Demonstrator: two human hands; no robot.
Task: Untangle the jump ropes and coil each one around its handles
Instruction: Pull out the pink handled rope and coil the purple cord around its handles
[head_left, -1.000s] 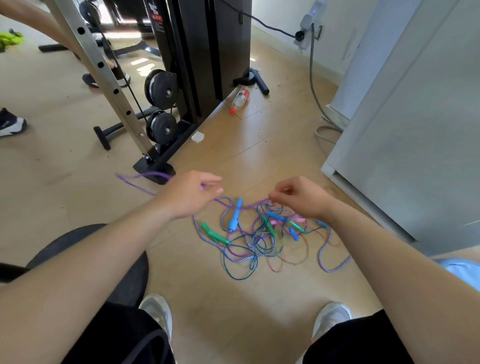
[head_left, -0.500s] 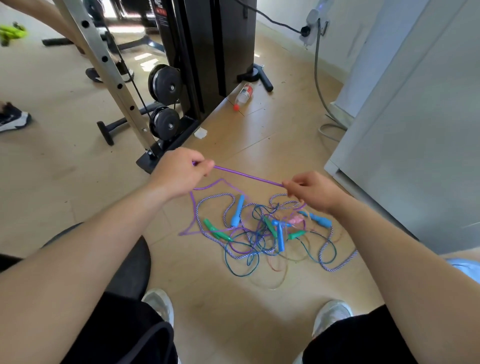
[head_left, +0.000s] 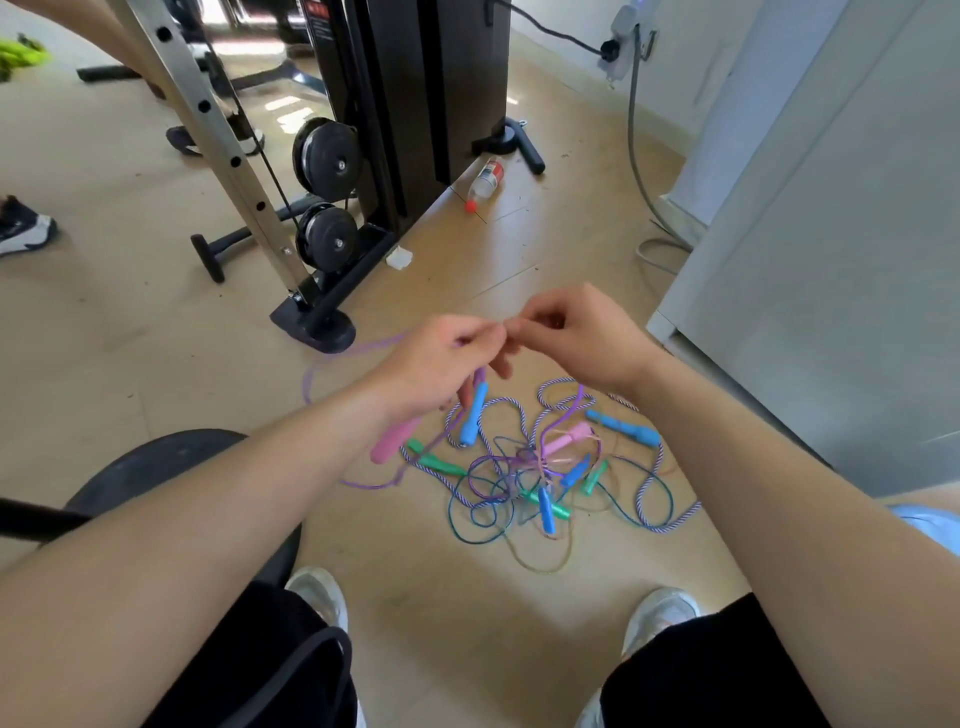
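Sitting in black shorts (head_left: 701, 670), with white shoes (head_left: 317, 597) planted on floor (head_left: 415, 613) at bottom edge and black stool (head_left: 171, 467) just beside left knee. Reaching both bare forearms forward over tangle (head_left: 519, 478). Pinching purple rope (head_left: 363, 344) in left hand (head_left: 436, 364) with curled fingers, well above floor; dangling pink handle (head_left: 395, 441) below that hand, too blurred to tell how gripped. Pinching same rope between thumb and forefinger of right hand (head_left: 582, 332), fingertips touching those of left. Sending one purple loop leftward from left hand toward machine's foot (head_left: 317, 327) and down to floor, and another purple strand from under right hand into tangle. Looking down on tangle lying on floor between shoes and hands: blue handles (head_left: 472, 415), green handles (head_left: 434, 462), second pink handle (head_left: 566, 439), striped cord (head_left: 644, 491), thin blue and purple cords crossing in middle, nothing coiled. Facing, beyond hands, black machine (head_left: 415, 78) with two discs (head_left: 327, 156), slanted steel post (head_left: 208, 119) and short dumbbell (head_left: 218, 249) beside post's base. Noting bottle (head_left: 483, 182) with red cap lying on floor near machine's corner. Passing white cabinet (head_left: 831, 260) at right, near tangle but apart from it. Ending at far wall with grey cable (head_left: 636, 156) hanging from socket block (head_left: 621, 36) and curling on floor beside cabinet, and at far left edge with dark shoe (head_left: 23, 231).
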